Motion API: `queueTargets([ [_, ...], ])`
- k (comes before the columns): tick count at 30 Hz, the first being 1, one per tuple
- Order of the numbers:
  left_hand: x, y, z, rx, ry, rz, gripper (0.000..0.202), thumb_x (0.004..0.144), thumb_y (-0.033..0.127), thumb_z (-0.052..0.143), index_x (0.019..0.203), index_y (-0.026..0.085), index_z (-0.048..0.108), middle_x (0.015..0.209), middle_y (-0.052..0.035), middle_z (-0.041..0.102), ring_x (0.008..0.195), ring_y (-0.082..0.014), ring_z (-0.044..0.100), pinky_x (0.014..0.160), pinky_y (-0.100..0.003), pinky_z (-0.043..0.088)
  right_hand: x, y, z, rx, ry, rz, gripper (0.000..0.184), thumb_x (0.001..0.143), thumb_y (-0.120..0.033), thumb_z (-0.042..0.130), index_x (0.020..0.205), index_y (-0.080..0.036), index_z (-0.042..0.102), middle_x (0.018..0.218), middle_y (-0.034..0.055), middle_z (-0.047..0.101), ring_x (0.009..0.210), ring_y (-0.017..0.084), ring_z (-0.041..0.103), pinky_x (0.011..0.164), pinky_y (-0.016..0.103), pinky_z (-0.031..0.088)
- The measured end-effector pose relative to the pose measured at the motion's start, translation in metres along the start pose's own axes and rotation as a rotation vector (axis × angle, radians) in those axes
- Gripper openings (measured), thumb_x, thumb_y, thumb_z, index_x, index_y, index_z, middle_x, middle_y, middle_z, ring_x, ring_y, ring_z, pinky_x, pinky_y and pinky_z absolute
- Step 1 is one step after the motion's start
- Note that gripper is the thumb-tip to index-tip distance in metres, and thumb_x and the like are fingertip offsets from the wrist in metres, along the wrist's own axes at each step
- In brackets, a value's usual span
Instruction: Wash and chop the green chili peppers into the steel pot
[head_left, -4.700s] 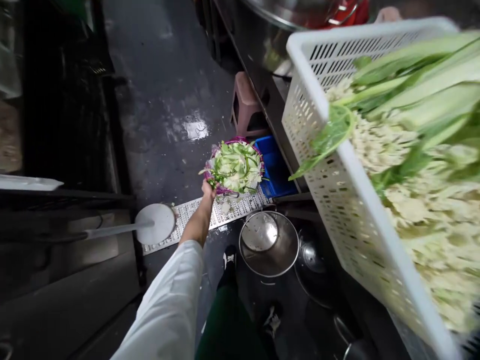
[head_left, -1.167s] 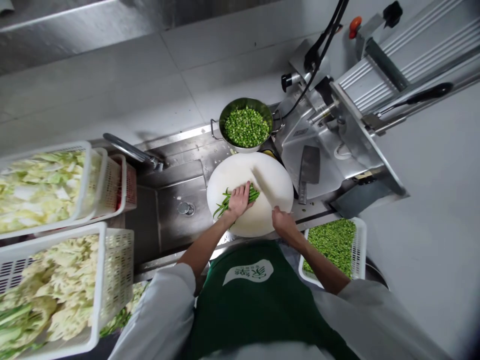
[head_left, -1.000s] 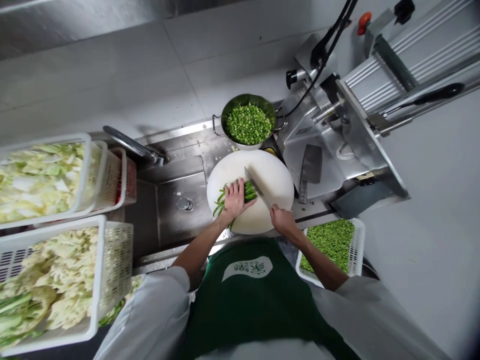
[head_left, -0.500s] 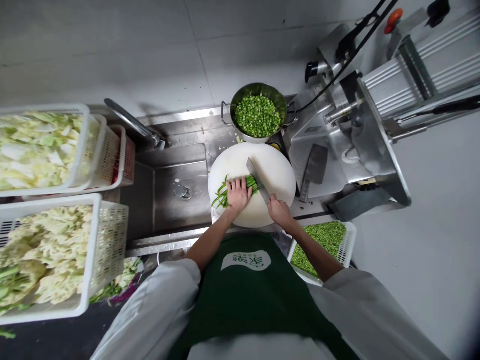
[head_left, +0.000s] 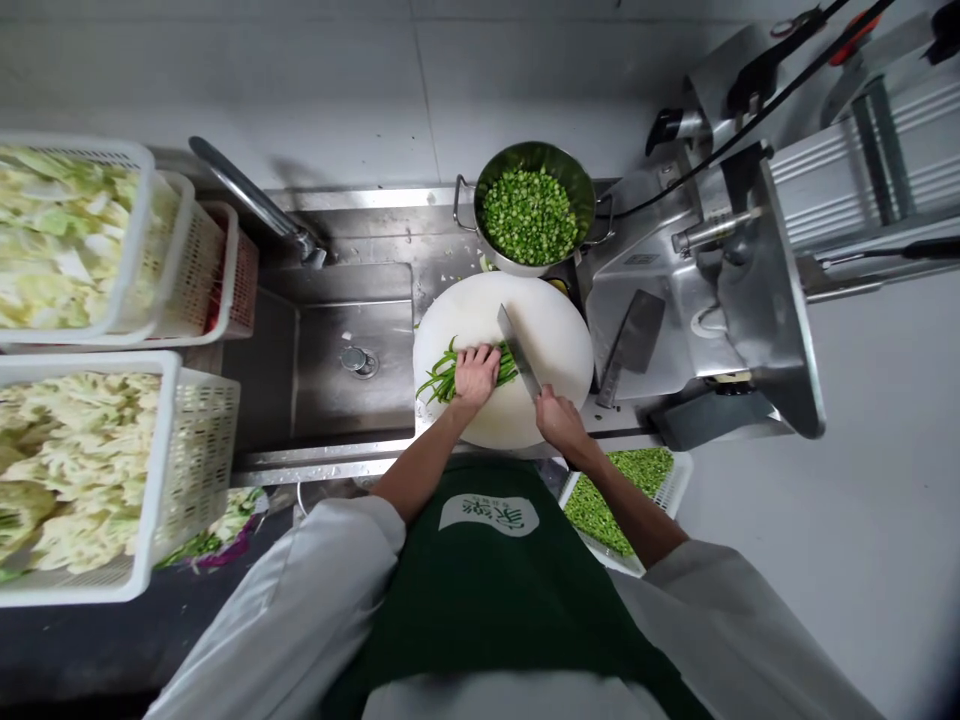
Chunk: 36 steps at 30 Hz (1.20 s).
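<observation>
My left hand (head_left: pixel 475 376) presses on a bunch of long, thin green pods (head_left: pixel 442 378), its fingers curled over them. Whether they are beans or chillies I cannot tell. The bunch lies crosswise on a round white cutting board (head_left: pixel 559 345), tips fanning out to the left. My right hand (head_left: pixel 559 418) grips the handle of a cleaver (head_left: pixel 519 352). Its blade slants away from me, close to the right end of the bunch. Behind the board, a two-handled metal pot (head_left: pixel 495 250) holds chopped green pieces (head_left: pixel 529 215).
Left of the board is a steel sink (head_left: pixel 352 400) with a faucet (head_left: pixel 251 195). Baskets of cut cabbage (head_left: pixel 64 240) and cauliflower (head_left: pixel 82 450) stand farther left. At right are a slicing machine (head_left: pixel 787 300) and a second cleaver (head_left: pixel 637 335). A white basket (head_left: pixel 679 485) of chopped greens sits below.
The fingers of my left hand, spread flatter before, are now more curled over the pods. My right hand still holds the cleaver beside the bunch. The whole view has shifted slightly.
</observation>
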<state>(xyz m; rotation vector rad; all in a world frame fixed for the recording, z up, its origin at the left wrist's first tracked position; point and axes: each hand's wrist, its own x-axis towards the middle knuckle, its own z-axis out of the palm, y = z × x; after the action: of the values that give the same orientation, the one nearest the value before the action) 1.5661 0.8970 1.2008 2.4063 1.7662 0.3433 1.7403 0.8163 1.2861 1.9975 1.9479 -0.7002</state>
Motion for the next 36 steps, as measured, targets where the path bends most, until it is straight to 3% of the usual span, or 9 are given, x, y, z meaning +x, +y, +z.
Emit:
queueTargets([
  [8,0.002,0.004,-0.005,0.045,-0.056,0.008,0.042,0.104,0.032,0.032,0.135,0.029,0.061,0.128,-0.0127,0.062,0.113,-0.0334,0.052,0.092,-0.051,0.038,-0.036,0.007,-0.010,-0.066,-0.030,-0.030,0.030,0.107,-0.027,0.023,0.121,-0.012,0.045,0.091,0.0153,0.072,0.090,0.028,0.073,0.076,0.031,0.044],
  [25,0.004,0.002,-0.005,0.025,-0.059,0.040,0.042,0.103,0.031,0.032,0.133,0.028,0.061,0.127,-0.0134,0.062,0.113,-0.0335,0.051,0.092,-0.050,0.038,-0.048,0.008,-0.032,-0.183,-0.115,-0.067,0.025,0.104,-0.019,0.028,0.123,-0.011,0.044,0.089,0.0152,0.071,0.088,0.030,0.072,0.076,0.034,0.045],
  [28,0.004,0.002,-0.005,0.018,-0.057,0.047,0.041,0.103,0.032,0.033,0.134,0.027,0.060,0.129,-0.0129,0.062,0.113,-0.0335,0.051,0.093,-0.050,0.038,-0.031,0.004,-0.029,-0.161,-0.134,-0.070,0.027,0.105,-0.019,0.028,0.123,-0.009,0.045,0.092,0.0167,0.071,0.090,0.030,0.072,0.077,0.034,0.045],
  [33,0.004,0.001,-0.004,-0.006,-0.058,0.008,0.040,0.103,0.031,0.035,0.133,0.026,0.061,0.128,-0.0130,0.062,0.111,-0.0326,0.052,0.092,-0.048,0.039,0.022,-0.015,-0.021,-0.058,-0.108,-0.047,0.030,0.107,-0.025,0.024,0.122,-0.011,0.046,0.103,0.0184,0.072,0.099,0.029,0.070,0.080,0.033,0.045],
  [36,0.005,0.001,-0.005,-0.020,-0.057,-0.007,0.041,0.103,0.032,0.033,0.132,0.026,0.061,0.127,-0.0130,0.063,0.111,-0.0325,0.052,0.092,-0.048,0.039,0.025,-0.016,-0.025,-0.081,-0.077,-0.042,0.033,0.107,-0.028,0.022,0.123,-0.012,0.047,0.103,0.0187,0.072,0.099,0.030,0.071,0.082,0.034,0.045],
])
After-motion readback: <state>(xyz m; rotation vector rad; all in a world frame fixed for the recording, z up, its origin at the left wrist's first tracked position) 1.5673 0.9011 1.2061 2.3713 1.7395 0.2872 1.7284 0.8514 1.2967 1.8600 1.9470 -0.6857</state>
